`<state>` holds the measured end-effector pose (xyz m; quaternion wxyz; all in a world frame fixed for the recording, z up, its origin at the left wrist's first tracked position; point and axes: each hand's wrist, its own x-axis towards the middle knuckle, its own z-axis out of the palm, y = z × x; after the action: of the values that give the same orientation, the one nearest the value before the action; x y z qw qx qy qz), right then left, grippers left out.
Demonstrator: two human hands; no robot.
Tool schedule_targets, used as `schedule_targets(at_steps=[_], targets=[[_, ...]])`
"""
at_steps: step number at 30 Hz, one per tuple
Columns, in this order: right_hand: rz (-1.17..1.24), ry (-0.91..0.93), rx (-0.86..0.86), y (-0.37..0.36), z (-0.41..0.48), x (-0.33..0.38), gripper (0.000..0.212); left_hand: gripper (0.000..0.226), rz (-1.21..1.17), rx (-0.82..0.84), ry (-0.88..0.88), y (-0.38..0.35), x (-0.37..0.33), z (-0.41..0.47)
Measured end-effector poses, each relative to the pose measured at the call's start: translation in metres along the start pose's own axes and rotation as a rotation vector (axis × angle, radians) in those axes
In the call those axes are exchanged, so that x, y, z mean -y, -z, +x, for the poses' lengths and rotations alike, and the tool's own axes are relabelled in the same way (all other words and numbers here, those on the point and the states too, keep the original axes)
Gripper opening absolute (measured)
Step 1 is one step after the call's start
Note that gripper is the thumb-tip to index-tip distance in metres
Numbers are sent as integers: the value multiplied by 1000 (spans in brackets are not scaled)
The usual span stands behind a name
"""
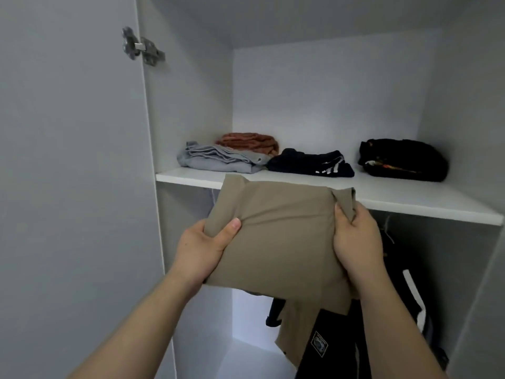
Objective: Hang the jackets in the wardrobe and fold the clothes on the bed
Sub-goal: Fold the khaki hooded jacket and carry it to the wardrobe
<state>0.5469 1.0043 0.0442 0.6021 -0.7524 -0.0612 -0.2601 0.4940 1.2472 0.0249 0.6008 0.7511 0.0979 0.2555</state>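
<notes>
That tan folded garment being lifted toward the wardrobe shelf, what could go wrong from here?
1. A loose flap of the tan garment hangs below the left hand and right hand; the fold may come undone.
2. The shelf edge sits right above it and could catch the front.
3. The gap between the navy pile and black pile looks tight, so neighbours may get pushed.

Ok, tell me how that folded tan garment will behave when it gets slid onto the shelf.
The tan garment is probably floppy: it creases under both thumbs and one loose end droops below the fold. It likely needs both the left hand and right hand to stay folded. Pushed along the shelf, it may bunch rather than glide.
</notes>
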Motion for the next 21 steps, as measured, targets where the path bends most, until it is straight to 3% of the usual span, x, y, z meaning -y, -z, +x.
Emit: schedule_targets(at_steps=[5, 10, 13, 17, 19, 21], targets=[[-104, 43, -182, 22, 36, 30, 22, 33, -75, 199, -114, -30, -47, 53], [-356, 53, -355, 62, 99, 67, 32, 45, -171, 461, -197, -71, -112, 106], [-495, 6, -382, 93, 134, 84, 35, 48, -223, 608, -131, -111, -140, 127], [-671, -150, -367, 126, 161, 90, 38, 32, -321, 832, 80, -165, -167, 146], [-656, -212, -410, 143, 171, 76, 41, 19, -307, 936, 150, -188, -179, 157], [-569, -236, -432, 153, 172, 63, 54, 22, -292, 944, 182, -210, -188, 168]])
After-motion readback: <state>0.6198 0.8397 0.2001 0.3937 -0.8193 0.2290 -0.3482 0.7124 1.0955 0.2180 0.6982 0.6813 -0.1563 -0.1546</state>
